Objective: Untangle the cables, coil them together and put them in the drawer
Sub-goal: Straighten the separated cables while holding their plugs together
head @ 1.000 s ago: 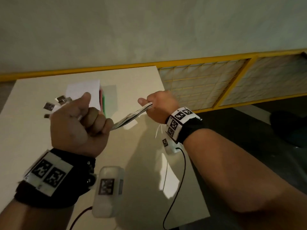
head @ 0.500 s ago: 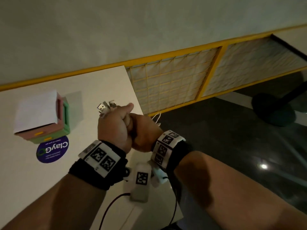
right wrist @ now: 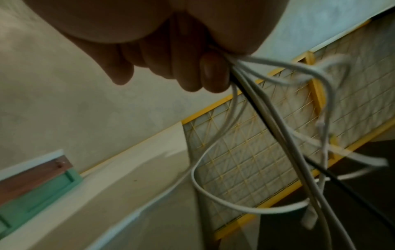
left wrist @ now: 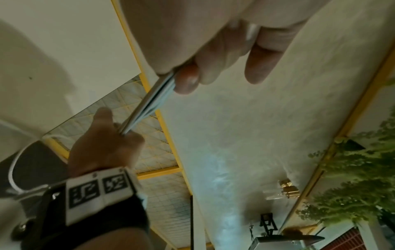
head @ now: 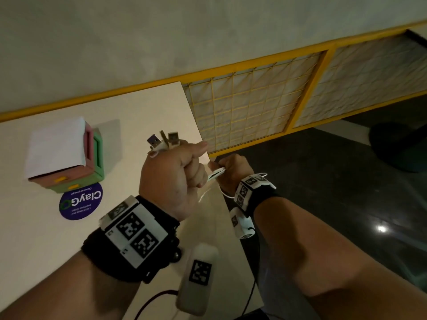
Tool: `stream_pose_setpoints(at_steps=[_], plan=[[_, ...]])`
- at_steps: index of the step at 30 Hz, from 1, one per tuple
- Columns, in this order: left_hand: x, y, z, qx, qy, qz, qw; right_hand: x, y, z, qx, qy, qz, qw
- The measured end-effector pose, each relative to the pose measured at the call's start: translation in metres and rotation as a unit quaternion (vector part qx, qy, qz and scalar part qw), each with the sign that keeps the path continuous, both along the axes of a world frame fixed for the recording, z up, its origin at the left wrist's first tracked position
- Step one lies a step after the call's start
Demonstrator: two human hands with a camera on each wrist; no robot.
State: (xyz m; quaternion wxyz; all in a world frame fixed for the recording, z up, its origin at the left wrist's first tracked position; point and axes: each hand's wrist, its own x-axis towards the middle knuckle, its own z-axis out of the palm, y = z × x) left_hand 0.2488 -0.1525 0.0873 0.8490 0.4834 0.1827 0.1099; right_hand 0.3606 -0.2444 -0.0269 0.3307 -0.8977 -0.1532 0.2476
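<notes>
My left hand (head: 175, 174) is fisted round a bundle of white cables (head: 216, 174), with their USB plugs (head: 163, 141) sticking up above the fist. A short taut stretch of the bundle (left wrist: 147, 103) runs to my right hand (head: 233, 172), which grips it just right of the left, past the table's right edge. Below the right hand (right wrist: 192, 67) the cables (right wrist: 278, 135), white with one black, hang in loose loops. The small drawer box (head: 67, 155), pink and green with a white top, stands on the table at the left, apart from both hands.
A round purple sticker (head: 80, 202) lies on the cream table (head: 138, 116) in front of the drawer box. Right of the table runs a yellow-framed mesh panel (head: 254, 107) above a dark floor (head: 346, 192). A black round base (head: 399, 146) stands at far right.
The hands came together from a wide spread, then parted a little again, so a short taut length of cable shows between them. The view swung right, so the drawer box sits further left.
</notes>
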Motion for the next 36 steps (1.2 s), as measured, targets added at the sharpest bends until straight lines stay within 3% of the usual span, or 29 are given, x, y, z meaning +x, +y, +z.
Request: stream_pose_setpoints(at_steps=[5, 12, 21, 27, 32, 34, 36], plan=[[-0.015, 0.011, 0.015, -0.017, -0.011, -0.002, 1.000, 0.011, -0.008, -0.009, -0.049, -0.053, 0.018, 0.997], [-0.022, 0.003, 0.014, -0.031, -0.019, -0.007, 0.999, 0.009, -0.010, -0.022, -0.046, 0.023, -0.035, 0.998], [-0.037, 0.016, 0.014, -0.058, 0.005, 0.023, 0.998, -0.001, -0.030, -0.048, -0.069, 0.033, 0.007, 0.997], [-0.036, 0.026, 0.014, -0.056, 0.014, 0.060, 0.997, -0.002, -0.036, -0.057, -0.094, 0.071, -0.019, 0.993], [-0.029, 0.026, 0.010, -0.054, 0.033, 0.077, 0.995, -0.008, -0.034, -0.050, -0.167, 0.050, 0.058, 0.983], [-0.027, 0.028, 0.007, -0.053, 0.036, 0.081, 0.995, -0.019, -0.025, -0.029, -0.116, -0.016, 0.104, 0.988], [-0.024, 0.028, 0.002, -0.048, 0.033, 0.084, 0.995, -0.038, -0.007, 0.007, 0.001, -0.060, 0.159, 0.985]])
